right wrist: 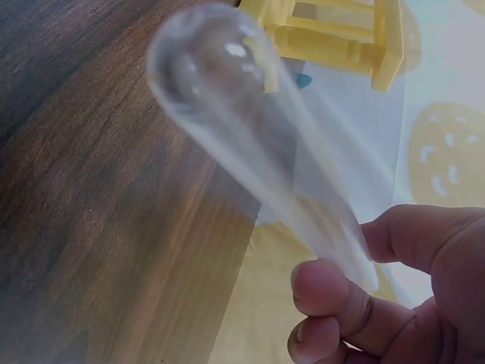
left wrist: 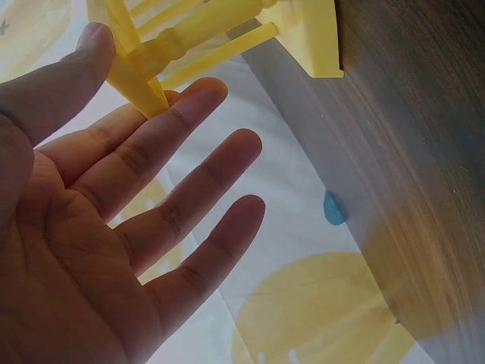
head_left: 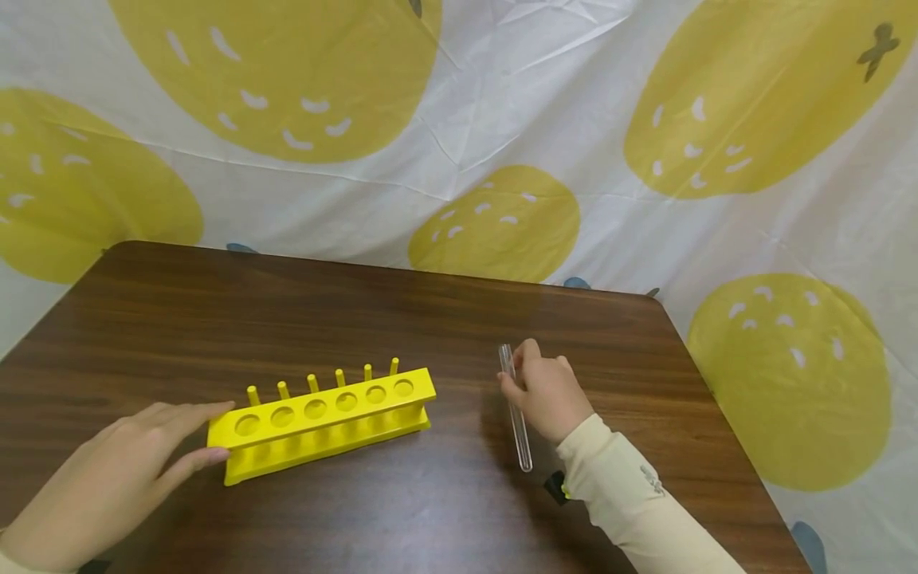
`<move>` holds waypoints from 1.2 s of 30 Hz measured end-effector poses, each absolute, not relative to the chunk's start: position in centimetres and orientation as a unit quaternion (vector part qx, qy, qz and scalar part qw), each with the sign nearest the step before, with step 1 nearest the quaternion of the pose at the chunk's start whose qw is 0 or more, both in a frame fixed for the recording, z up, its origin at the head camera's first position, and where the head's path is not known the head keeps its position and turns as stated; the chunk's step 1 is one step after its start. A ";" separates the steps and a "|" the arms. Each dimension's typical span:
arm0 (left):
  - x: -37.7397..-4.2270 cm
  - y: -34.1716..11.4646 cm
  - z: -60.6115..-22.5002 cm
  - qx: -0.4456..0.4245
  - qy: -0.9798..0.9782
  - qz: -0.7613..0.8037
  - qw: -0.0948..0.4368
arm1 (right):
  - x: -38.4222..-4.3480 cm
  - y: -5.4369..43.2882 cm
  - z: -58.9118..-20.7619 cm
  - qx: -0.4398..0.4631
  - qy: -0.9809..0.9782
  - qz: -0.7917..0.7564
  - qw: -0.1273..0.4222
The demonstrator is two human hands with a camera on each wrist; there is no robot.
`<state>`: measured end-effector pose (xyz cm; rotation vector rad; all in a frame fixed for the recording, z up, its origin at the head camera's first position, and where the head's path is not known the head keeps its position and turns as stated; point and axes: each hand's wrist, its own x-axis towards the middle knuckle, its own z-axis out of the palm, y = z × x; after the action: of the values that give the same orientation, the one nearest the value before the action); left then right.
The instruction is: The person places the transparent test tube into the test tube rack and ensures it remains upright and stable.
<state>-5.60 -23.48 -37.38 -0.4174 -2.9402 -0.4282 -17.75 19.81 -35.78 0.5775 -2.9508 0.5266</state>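
Observation:
At the left end of a yellow test tube rack point(head_left: 299, 414), my left hand point(head_left: 132, 454) pinches the edge between thumb and fingers. The rack has a row of several round holes and upright pegs behind them; no tubes stand in it. In the left wrist view the rack's corner point(left wrist: 144, 83) sits between thumb and forefingers, and the other fingers point(left wrist: 204, 182) are spread. A clear glass test tube point(head_left: 518, 434) is pinched by my right hand point(head_left: 552, 395) near its far end. Its rounded end point(right wrist: 201, 57) points towards my body, tilted down over the table.
Both hands work above a dark brown wooden table point(head_left: 344, 311). Behind it and along its right side hangs a white cloth point(head_left: 531, 88) printed with large yellow fruit. A dark strap point(head_left: 555, 486) shows at my right wrist.

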 end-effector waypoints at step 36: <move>-6.0 -23.8 -37.7 -0.146 -0.975 -0.153 0.065 | -16.9 19.0 -34.9 0.205 -0.950 0.227 0.067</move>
<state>-6.05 -23.75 -37.70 -0.4412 -2.9431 -0.4609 -16.90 19.00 -34.91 0.6168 -2.8632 0.6836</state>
